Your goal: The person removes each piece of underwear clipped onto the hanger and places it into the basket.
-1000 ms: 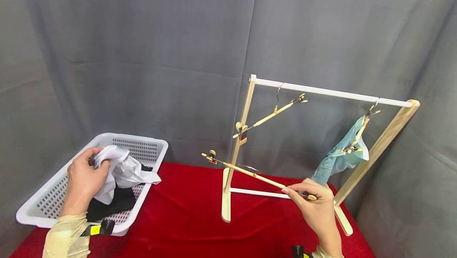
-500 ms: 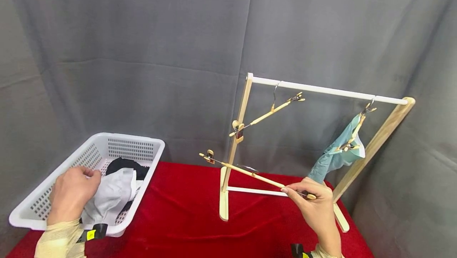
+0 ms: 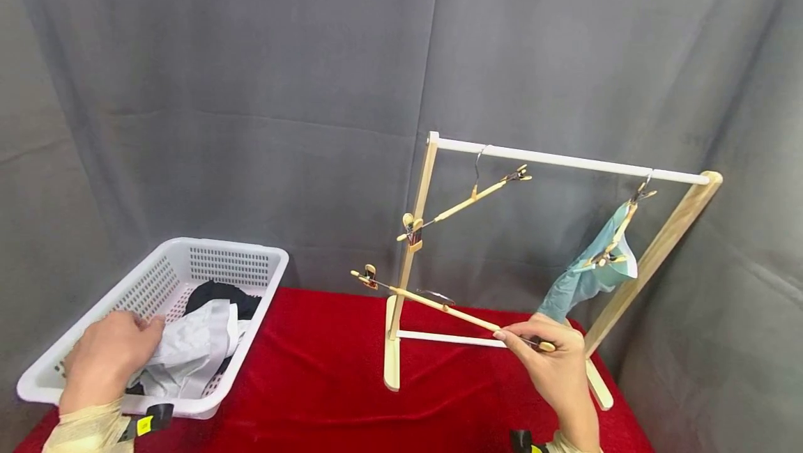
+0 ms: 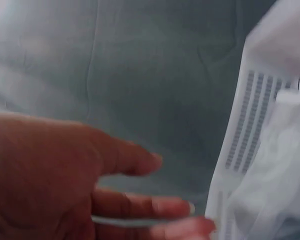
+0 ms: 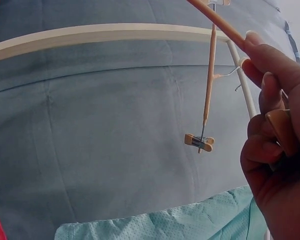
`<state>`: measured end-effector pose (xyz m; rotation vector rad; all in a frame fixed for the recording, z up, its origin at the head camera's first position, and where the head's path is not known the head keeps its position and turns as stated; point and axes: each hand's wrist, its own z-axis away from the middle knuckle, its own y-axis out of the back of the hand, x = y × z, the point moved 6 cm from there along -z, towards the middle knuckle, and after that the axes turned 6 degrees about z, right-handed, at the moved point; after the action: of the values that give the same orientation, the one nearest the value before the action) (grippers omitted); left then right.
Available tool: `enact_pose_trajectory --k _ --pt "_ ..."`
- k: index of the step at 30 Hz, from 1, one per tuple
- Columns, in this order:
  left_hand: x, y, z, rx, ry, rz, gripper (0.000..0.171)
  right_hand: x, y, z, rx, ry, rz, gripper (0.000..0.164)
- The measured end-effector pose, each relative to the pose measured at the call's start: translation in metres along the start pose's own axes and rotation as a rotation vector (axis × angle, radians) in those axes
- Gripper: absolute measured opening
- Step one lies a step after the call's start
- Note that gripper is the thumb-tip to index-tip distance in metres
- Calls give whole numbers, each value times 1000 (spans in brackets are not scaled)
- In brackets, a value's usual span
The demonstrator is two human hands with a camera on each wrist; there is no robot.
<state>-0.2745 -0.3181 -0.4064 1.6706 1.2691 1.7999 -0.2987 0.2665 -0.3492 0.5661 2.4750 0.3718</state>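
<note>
My left hand is over the near left part of the white plastic basket, with nothing in its grasp. In the left wrist view its fingers reach out loosely towards the basket's rim. Just right of that hand, a white garment lies crumpled in the basket on top of dark cloth. My right hand pinches one end of a wooden clip hanger between thumb and fingers. This hanger slants up to the left, and its far clip carries no cloth.
A small wooden rack with a white rail stands on the red cloth. One bare clip hanger hangs at its left, and a light blue garment hangs clipped at its right. A grey curtain closes off the back.
My left hand has lowered the white garment into the basket, let it go and drawn back left and nearer. The right hand keeps the hanger about where it was.
</note>
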Motion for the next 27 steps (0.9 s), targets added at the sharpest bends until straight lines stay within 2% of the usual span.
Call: enact_pose_trajectory --k 3,8,12,15,17,20,22,27 --pt "25 -14 2 12 -148 13 39 3 3 0 -8 -29 24 28" --pt "80 -47 18 17 -283 25 25 7 5 5 -46 -94 66 25" --pt "129 -77 28 -26 -417 132 11 7 9 5 -46 -105 85 24" --pt "160 -106 30 -72 -523 237 4 7 14 6 -29 -138 118 24" --pt "177 -127 29 -111 -582 338 11 8 18 8 -13 -166 142 26" --pt "201 -156 24 -158 -632 515 29 7 26 9 3 -194 160 25" --pt "216 -173 19 -177 -637 637 40 6 32 11 20 -215 179 25" --pt "245 -207 4 -160 -593 785 52 -1 53 14 48 -322 314 22"
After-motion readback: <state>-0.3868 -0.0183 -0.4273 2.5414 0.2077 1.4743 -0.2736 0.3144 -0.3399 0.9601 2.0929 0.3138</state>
